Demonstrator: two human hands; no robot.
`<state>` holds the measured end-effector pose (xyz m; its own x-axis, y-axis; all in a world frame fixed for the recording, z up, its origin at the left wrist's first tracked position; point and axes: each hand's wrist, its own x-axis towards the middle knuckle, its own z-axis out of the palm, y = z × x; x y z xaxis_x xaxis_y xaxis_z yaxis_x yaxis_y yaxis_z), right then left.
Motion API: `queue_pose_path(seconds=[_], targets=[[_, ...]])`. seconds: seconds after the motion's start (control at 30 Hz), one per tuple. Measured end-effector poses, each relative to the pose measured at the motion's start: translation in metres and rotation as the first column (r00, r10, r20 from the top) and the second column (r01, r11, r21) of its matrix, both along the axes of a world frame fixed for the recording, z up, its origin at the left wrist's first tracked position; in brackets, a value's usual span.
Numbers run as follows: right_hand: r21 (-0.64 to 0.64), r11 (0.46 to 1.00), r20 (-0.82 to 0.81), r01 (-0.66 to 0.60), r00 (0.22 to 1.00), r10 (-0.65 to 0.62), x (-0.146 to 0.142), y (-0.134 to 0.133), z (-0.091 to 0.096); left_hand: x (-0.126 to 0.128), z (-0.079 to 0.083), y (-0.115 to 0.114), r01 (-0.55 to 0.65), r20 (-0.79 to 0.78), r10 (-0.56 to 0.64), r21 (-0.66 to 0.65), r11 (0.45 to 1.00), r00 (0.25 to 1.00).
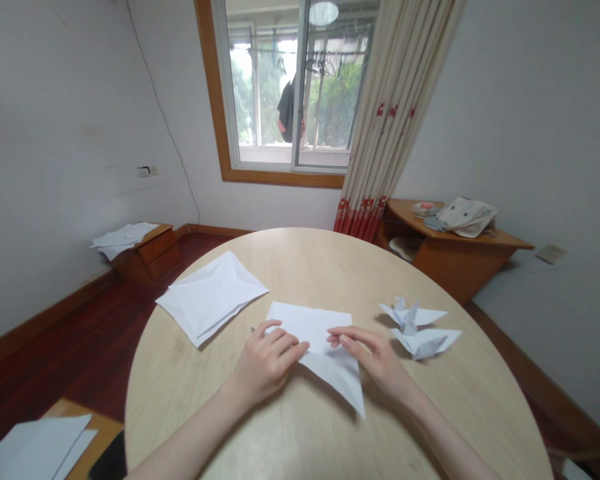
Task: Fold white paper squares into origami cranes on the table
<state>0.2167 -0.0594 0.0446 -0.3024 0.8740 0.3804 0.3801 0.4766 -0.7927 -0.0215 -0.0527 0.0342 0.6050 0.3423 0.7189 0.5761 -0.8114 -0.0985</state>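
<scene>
1 white paper sheet [305,327] lies flat under both hands on the near half of a round pale-wood worktop [300,267], folded so a long point aims at about 5 o'clock. Left hand [265,363] rests on the sheet's left part, fingers curled over it, not clenched. Right hand [375,353] sits at the sheet's right part, fingertips [336,340] at the paper, loosely curved. Cannot tell if either hand pinches the paper or only touches it.

1 larger folded paper square [210,297] lies at 10 o'clock from the hands, creases showing, just beside the sheet but not touching it. 2 white origami birds [415,330] sit at 3 o'clock, close together, near the right hand.

Off the worktop: 1 wooden drawer cabinet [153,257] at 10 o'clock with loose white papers [123,239] on top, and 1 wooden corner desk [460,260] at 2 o'clock with a cloth bag [467,217] on it. 1 window [285,87] stands at 12 o'clock beside a red-trimmed curtain [390,113]. More white paper [33,450] lies on a wooden surface at 8 o'clock, cut off by the frame edge. Floor [80,333] is dark red wood.
</scene>
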Motion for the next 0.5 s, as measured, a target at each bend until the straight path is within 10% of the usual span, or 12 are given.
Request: queue_pose_path(seconds=[0.5], targets=[[-0.02,0.983,0.654,-0.184,0.741,0.152,-0.009,0.009,-0.036,0.004,-0.003,-0.005,-0.097,-0.232,-0.001,-0.415,0.905,0.973]])
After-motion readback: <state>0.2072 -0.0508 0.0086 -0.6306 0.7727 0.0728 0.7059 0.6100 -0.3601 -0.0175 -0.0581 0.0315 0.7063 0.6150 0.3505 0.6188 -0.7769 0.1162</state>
